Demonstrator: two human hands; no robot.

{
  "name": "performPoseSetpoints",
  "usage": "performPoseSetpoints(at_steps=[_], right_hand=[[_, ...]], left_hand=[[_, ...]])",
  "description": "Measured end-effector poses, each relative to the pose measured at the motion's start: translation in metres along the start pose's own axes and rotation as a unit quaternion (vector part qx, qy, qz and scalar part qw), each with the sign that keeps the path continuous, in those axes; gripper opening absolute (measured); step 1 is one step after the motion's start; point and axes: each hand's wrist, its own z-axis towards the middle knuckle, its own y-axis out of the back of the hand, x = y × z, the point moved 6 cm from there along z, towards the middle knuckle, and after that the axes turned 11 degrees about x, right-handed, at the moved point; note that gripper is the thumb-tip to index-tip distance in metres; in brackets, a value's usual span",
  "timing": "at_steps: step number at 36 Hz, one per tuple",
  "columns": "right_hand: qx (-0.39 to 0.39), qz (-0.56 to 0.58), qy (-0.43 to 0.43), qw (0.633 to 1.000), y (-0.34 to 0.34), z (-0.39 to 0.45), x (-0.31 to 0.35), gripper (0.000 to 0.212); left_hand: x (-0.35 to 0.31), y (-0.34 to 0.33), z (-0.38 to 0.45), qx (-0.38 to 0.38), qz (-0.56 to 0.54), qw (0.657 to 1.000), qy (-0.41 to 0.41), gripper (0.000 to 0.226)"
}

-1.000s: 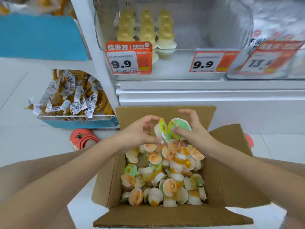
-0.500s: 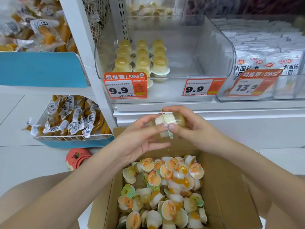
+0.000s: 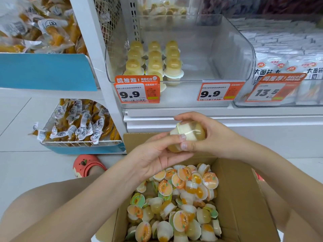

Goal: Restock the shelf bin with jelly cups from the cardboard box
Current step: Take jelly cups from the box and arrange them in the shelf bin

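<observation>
Presently both hands meet above the far end of the open brown cardboard box (image 3: pixel 244 198), just below the white shelf edge. The right hand (image 3: pixel 209 137) curls round two small clear jelly cups with cream and pale yellow filling (image 3: pixel 187 132), thumb over the top and fingers wrapped underneath; the held cups lie on their sides, set against each other. The left hand (image 3: pixel 157 154) comes in from below and left, thumb pressed on the lower cup's side and fingertips beneath it, so the pair sits pinched between the two hands. Exactly how many cups are held is hard to tell.

Under the hands, the box holds a loose heap of jelly cups with orange-and-green printed lids (image 3: pixel 176 203), tumbled at all angles.

Up on the shelf, the clear plastic shelf bin (image 3: pixel 232 49) has three short rows of upright yellow-topped jelly cups (image 3: pixel 154 58) along its left side; its right side shows bare floor. Two orange price tags reading 9.9 (image 3: pixel 137 92) are fixed along its front.

Left of the shelf post, a white wire basket of wrapped orange snacks (image 3: pixel 78 123) stands on the tiled floor. A red clog shoe (image 3: pixel 86 164) shows beside the box.
</observation>
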Motion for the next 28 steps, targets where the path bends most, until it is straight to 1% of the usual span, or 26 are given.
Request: performPoseSetpoints(at_steps=[1, 3, 6, 8, 11, 14, 16, 18, 19, 21, 22, 23, 25, 27, 28], right_hand=[[-0.006, -0.001, -0.004, 1.000, 0.002, 0.000, 0.000, 0.074], [-0.007, 0.008, -0.009, 1.000, 0.006, 0.000, 0.002, 0.075], [-0.010, 0.000, -0.001, 1.000, 0.010, -0.001, 0.004, 0.068], [-0.029, -0.005, 0.006, 1.000, 0.012, -0.002, 0.007, 0.065], [-0.066, -0.030, 0.009, 0.997, 0.015, -0.004, 0.011, 0.064], [-0.080, -0.048, 0.019, 0.995, 0.021, -0.005, 0.017, 0.063], [-0.091, -0.038, 0.045, 0.994, 0.032, -0.005, 0.030, 0.060], [-0.123, -0.015, 0.069, 0.990, 0.054, -0.004, 0.050, 0.056], [-0.143, -0.019, 0.077, 0.986, 0.069, -0.001, 0.061, 0.054], [-0.171, -0.080, 0.071, 0.979, 0.100, 0.013, 0.082, 0.058], [-0.172, -0.127, 0.062, 0.975, 0.112, 0.023, 0.091, 0.060], [-0.165, -0.181, 0.047, 0.968, 0.123, 0.035, 0.098, 0.061], [-0.134, -0.307, 0.003, 0.942, 0.136, 0.062, 0.102, 0.058], [-0.078, -0.428, -0.025, 0.900, 0.138, 0.090, 0.099, 0.059], [-0.046, -0.473, -0.032, 0.879, 0.136, 0.103, 0.094, 0.061]], left_hand=[[-0.001, -0.001, 0.000, 0.002, 0.002, 1.000, -0.002, 0.034], [-0.003, -0.002, 0.001, 0.006, 0.006, 1.000, -0.011, 0.038], [-0.008, -0.004, 0.001, 0.011, 0.008, 1.000, -0.021, 0.046], [-0.011, -0.005, 0.000, 0.011, 0.001, 1.000, -0.026, 0.049], [-0.015, -0.008, -0.002, 0.012, 0.012, 0.999, -0.029, 0.041], [-0.019, -0.012, -0.003, 0.023, 0.025, 0.999, -0.042, 0.044], [-0.025, -0.010, -0.003, 0.022, 0.049, 0.997, -0.059, 0.053], [-0.033, -0.006, -0.004, -0.006, 0.103, 0.993, -0.065, 0.062], [-0.038, -0.002, -0.004, -0.028, 0.146, 0.987, -0.062, 0.063], [-0.048, 0.005, -0.005, -0.085, 0.254, 0.962, -0.054, 0.055], [-0.054, 0.008, -0.005, -0.116, 0.316, 0.940, -0.052, 0.049], [-0.060, 0.012, -0.004, -0.149, 0.380, 0.911, -0.056, 0.045], [-0.073, 0.023, -0.001, -0.214, 0.491, 0.841, -0.075, 0.049], [-0.084, 0.034, 0.002, -0.272, 0.559, 0.779, -0.089, 0.055], [-0.089, 0.037, 0.002, -0.290, 0.579, 0.757, -0.092, 0.057]])
